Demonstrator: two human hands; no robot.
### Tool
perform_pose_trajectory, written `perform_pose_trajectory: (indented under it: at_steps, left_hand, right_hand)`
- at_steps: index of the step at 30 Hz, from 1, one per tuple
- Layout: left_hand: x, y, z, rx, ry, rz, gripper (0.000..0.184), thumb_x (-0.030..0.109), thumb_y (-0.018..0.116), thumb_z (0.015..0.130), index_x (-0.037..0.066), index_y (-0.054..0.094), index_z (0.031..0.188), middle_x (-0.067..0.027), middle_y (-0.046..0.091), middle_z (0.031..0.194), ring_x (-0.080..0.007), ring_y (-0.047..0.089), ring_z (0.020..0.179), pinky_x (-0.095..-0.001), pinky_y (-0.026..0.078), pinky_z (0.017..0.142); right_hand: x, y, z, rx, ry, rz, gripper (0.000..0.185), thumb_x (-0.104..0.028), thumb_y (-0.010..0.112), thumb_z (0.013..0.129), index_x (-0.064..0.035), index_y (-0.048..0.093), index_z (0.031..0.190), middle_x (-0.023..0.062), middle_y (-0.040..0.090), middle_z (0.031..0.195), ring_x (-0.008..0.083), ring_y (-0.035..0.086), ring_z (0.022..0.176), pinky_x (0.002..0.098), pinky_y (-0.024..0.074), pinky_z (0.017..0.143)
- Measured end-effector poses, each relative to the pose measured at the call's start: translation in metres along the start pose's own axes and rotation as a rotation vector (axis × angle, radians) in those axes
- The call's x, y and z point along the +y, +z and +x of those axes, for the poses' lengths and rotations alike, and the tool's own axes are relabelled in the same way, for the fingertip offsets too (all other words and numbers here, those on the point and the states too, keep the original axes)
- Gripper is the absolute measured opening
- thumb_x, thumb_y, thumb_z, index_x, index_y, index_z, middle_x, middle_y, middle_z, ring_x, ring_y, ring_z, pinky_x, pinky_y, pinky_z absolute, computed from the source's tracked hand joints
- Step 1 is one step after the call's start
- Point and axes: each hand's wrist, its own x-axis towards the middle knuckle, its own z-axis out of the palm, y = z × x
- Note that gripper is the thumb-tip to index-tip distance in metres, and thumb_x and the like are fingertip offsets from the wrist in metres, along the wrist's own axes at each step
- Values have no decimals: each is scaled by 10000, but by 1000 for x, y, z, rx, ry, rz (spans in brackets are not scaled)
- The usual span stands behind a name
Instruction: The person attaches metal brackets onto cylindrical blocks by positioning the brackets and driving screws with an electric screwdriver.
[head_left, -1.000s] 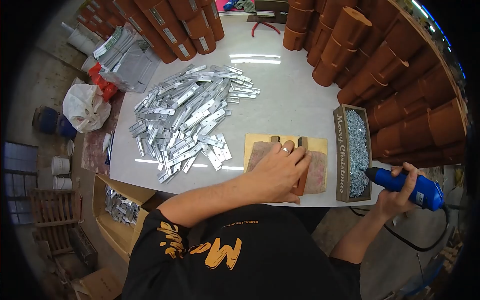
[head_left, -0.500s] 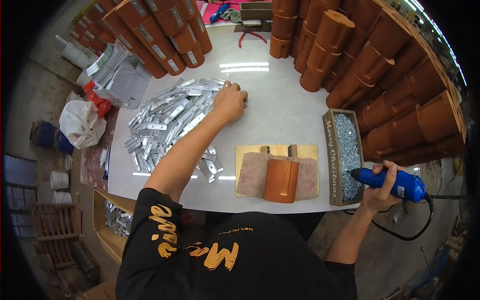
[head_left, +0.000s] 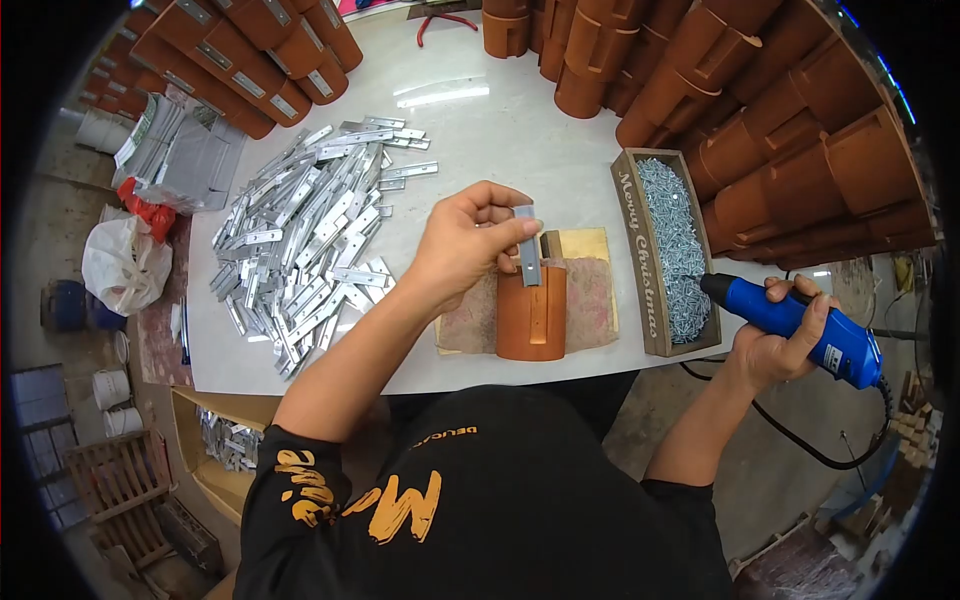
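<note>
Pinched in my left hand (head_left: 470, 240) is a flat metal strip with holes (head_left: 530, 262), held over the upper end of an orange-brown curved piece (head_left: 525, 325). That piece has a slot down its face and lies on a rough cloth pad (head_left: 590, 310) on a yellowish board (head_left: 585, 243). My right hand (head_left: 785, 335) is wrapped round a blue electric screwdriver (head_left: 775, 315), its black tip near the screw box (head_left: 650, 270). Many small silvery screws (head_left: 675, 230) fill this wooden box, which reads "Merry Christmas". To the left spreads a pile of metal strips (head_left: 310, 225).
Stacked orange-brown pieces (head_left: 800, 170) line the right side, and more stacks (head_left: 250, 60) with strips fitted stand back left. Red-handled pliers (head_left: 445, 20) lie at the back. A cardboard box of strips (head_left: 225, 440) sits below the table's left edge. A black cord (head_left: 800, 440) hangs from the screwdriver.
My left hand has come from the strip pile to the curved piece, now with a metal strip in it. My right hand still holds the screwdriver. The camera view has shifted.
</note>
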Motion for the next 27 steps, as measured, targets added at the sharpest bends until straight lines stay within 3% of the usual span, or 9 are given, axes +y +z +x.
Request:
perform_pose_trajectory:
  at_steps: [9, 12, 15, 18, 21, 24, 25, 27]
  left_hand:
    - [-13, 9, 26, -26, -41, 224, 229, 87, 723, 867, -23, 619, 1039, -20, 609, 746, -60, 522, 599, -201, 424, 525]
    - [-15, 6, 27, -69, -1, 404, 238, 121, 743, 845, -16, 642, 1013, -36, 623, 760, -93, 545, 643, -264, 450, 573]
    - [-23, 0, 15, -148, 159, 650, 305, 211, 773, 820, 6, 645, 1006, -93, 636, 840, -177, 581, 771, -321, 475, 680]
    - [-20, -2, -19, -274, 351, 1014, 496, 322, 808, 766, 39, 617, 1125, -175, 606, 1053, -303, 545, 1008, -402, 458, 835]
    - [-10, 3, -47, -308, 422, 1114, 721, 390, 817, 731, 46, 526, 1294, -220, 510, 1253, -395, 442, 1154, -472, 405, 951]
    - [-15, 2, -51, -114, 596, 1068, 857, 385, 817, 733, 30, 415, 1402, -230, 462, 1318, -415, 416, 1183, -500, 386, 990]
    - [-12, 0, -48, -61, 701, 1038, 821, 357, 797, 781, -8, 403, 1402, -212, 492, 1295, -354, 476, 1148, -452, 424, 980]
    - [-3, 11, -51, -108, 473, 529, 758, 275, 782, 814, -1, 400, 1408, -191, 523, 1289, -295, 532, 1094, -399, 435, 983]
  right_hand:
    - [-8, -7, -2, -35, -4, 13, 191, -147, 630, 890, 10, 535, 943, 158, 641, 819, 199, 570, 564, 363, 538, 602]
    - [-10, -7, -2, -30, -11, 16, 181, -139, 625, 890, 7, 537, 950, 160, 641, 823, 202, 571, 564, 375, 538, 607]
    - [-11, -7, -1, -21, -18, 31, 181, -140, 623, 889, 4, 537, 959, 159, 638, 826, 203, 572, 563, 386, 538, 616]
    - [-11, -8, 1, -13, -19, 40, 199, -155, 625, 888, 1, 534, 970, 154, 632, 833, 203, 571, 564, 388, 539, 624]
    - [-10, -9, 2, -15, -1, 58, 217, -191, 633, 889, -16, 538, 975, 134, 630, 854, 201, 572, 586, 395, 529, 652]
    - [-16, -10, 8, -27, 64, 132, 223, -244, 644, 892, -54, 556, 970, 97, 633, 879, 195, 577, 631, 408, 500, 700]
    - [-20, -8, 9, -30, 96, 189, 225, -254, 646, 892, -61, 562, 970, 87, 631, 883, 192, 575, 635, 401, 493, 704]
    - [-27, -1, 10, -45, 150, 294, 227, -281, 637, 901, -75, 582, 979, 72, 632, 889, 186, 570, 637, 391, 486, 696]
